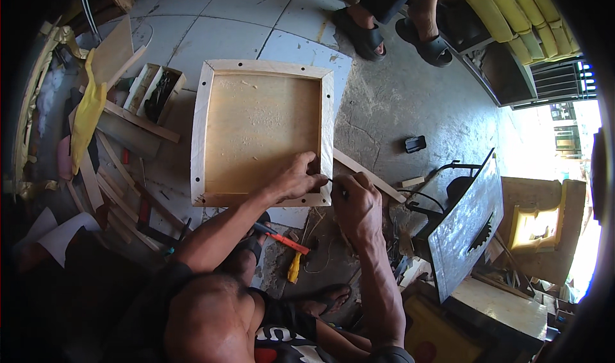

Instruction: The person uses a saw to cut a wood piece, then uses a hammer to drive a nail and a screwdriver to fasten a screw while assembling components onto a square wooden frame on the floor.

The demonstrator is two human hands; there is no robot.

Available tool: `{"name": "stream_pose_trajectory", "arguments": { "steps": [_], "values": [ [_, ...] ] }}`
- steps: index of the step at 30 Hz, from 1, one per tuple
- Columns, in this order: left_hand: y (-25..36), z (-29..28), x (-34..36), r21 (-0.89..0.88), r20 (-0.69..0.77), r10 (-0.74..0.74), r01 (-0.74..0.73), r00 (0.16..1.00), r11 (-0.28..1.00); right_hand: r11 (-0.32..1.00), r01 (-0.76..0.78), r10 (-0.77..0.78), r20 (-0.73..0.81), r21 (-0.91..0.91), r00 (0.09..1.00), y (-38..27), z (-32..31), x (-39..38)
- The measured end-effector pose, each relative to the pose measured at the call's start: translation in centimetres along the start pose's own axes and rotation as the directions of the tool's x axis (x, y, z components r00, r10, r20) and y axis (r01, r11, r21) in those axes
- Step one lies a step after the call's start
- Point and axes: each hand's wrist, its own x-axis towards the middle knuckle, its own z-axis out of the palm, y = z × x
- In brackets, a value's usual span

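Observation:
A square, pale wooden tray (pixel 263 123) with dark holes along its frame and wood shavings inside lies in front of me. My left hand (pixel 295 177) grips its right-hand side near the front corner, fingers bent inside the frame. Just outside that corner, my right hand (pixel 355 203) is pinched on a small thin dark piece at the frame's edge, too small to identify. Below the tray are an orange-and-black tool (pixel 285 241) and a yellow-handled tool (pixel 295 267).
Another person's sandalled feet (pixel 365 39) are beyond the tray. A metal saw table (pixel 455 241) with a toothed blade stands at right. Wood strips (pixel 115 190), a box of small items (pixel 144 90) and a yellow cloth (pixel 88 110) lie at left. Stacked yellow pads (pixel 512 10) are at top right.

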Motion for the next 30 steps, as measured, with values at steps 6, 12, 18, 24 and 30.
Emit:
{"name": "stream_pose_trajectory", "arguments": {
  "steps": [6,12,18,24,30],
  "values": [
    [1.0,0.0,-1.1,0.063,-0.071,0.077,-0.073,0.994,0.995,0.990,0.099,-0.089,0.101,-0.104,0.991,-0.4,-0.7,0.8],
    [6.1,-0.6,-4.0,0.274,-0.102,0.134,-0.102,0.986,0.956,0.962,0.125,-0.065,0.241,-0.241,0.968,-1.5,-0.8,2.5],
    [4.3,-0.4,-3.0,0.166,-0.103,0.242,-0.223,0.965,0.961,0.982,0.106,-0.078,0.179,-0.155,0.981,-0.7,-0.2,2.2],
    [4.7,-0.2,-3.3,0.160,-0.117,0.128,-0.108,0.985,0.981,0.794,-0.394,0.527,-0.200,0.463,0.826,-0.9,1.1,-3.4],
    [3.8,0.0,-2.6,0.181,-0.096,0.185,-0.165,0.978,0.969,0.878,-0.465,0.463,0.048,0.114,0.885,4.9,15.0,-15.7]
  ]
}}
